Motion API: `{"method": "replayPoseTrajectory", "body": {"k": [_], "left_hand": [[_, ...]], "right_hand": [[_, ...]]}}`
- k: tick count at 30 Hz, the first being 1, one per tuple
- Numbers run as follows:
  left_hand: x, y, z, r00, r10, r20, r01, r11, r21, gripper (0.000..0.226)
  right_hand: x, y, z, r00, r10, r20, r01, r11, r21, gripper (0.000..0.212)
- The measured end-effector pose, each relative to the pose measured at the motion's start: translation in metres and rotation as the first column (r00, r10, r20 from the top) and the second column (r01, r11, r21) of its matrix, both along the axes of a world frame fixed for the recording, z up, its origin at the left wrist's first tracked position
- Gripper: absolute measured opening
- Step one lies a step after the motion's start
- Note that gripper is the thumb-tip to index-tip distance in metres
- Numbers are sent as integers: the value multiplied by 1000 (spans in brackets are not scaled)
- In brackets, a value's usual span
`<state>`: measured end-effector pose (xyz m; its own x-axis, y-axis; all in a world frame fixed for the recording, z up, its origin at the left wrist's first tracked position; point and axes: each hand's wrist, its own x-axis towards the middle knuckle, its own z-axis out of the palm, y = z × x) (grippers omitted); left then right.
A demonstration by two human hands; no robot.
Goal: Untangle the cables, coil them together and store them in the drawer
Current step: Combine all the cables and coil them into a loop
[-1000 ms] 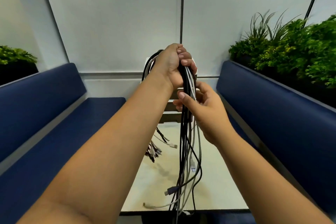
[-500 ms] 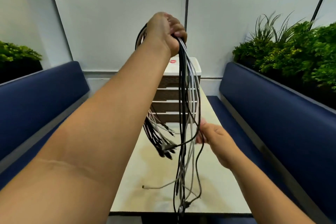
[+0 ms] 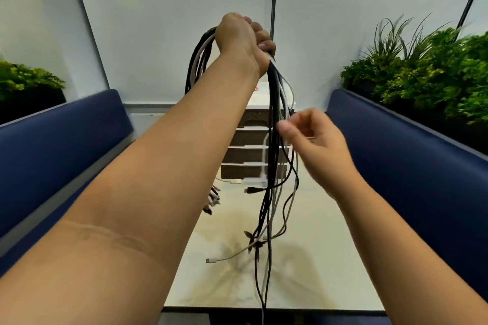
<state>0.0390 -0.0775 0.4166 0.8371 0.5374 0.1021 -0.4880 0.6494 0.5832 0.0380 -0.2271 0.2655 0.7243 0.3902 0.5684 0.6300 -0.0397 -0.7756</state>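
- Fingers (image 3: pixel 260 37) of the left hand (image 3: pixel 243 39) are curling tight round the bend of the cable bundle (image 3: pixel 274 124), gripping it high above the table (image 3: pixel 311 258).
- Fingers of the right hand (image 3: pixel 314 140) are curling loosely beside the hanging strands, thumb tip (image 3: pixel 284 128) touching or nearly touching a black one (motion blur is hiding whether it is actually pinching, so I cannot tell).
- Bundle's long axis is running vertically: it is draping over the left fist, one half dropping behind the left forearm, the other half hanging straight down in front of the drawer unit (image 3: pixel 250 150).
- Lower ends are pointing down and fanning out; a white plug (image 3: pixel 211 260) is sticking out leftward just above the tabletop, and dark plugs (image 3: pixel 212 199) are dangling beside the left forearm.
- Longest strands are trailing past the table's near edge.
- Drawer unit is standing at the table's far end, against the wall, drawers looking closed.
- Blue benches (image 3: pixel 412 155) are flanking the table on both sides, with planters (image 3: pixel 427 71) above them; open tabletop is lying between the unit and the near edge.
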Motion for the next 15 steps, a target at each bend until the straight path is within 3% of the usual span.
{"method": "replayPoseTrajectory", "body": {"k": [2, 7, 12, 15], "left_hand": [[-1, -1, 3, 999, 36, 1, -36, 999, 6, 32], [-2, 11, 3, 997, 77, -8, -77, 996, -33, 33], [1, 18, -6, 996, 70, -57, -74, 995, -70, 31], [-2, 13, -9, 996, 70, -63, -75, 993, -94, 30]], "right_hand": [[-4, 16, -1, 1000, 26, 8, -25, 995, -100, 25], [8, 16, -39, 990, 89, -110, -93, 995, -27, 27], [11, -3, -83, 975, 107, -194, -138, 978, -154, 35], [11, -14, -106, 938, 118, -326, -166, 978, -125, 43]]}}
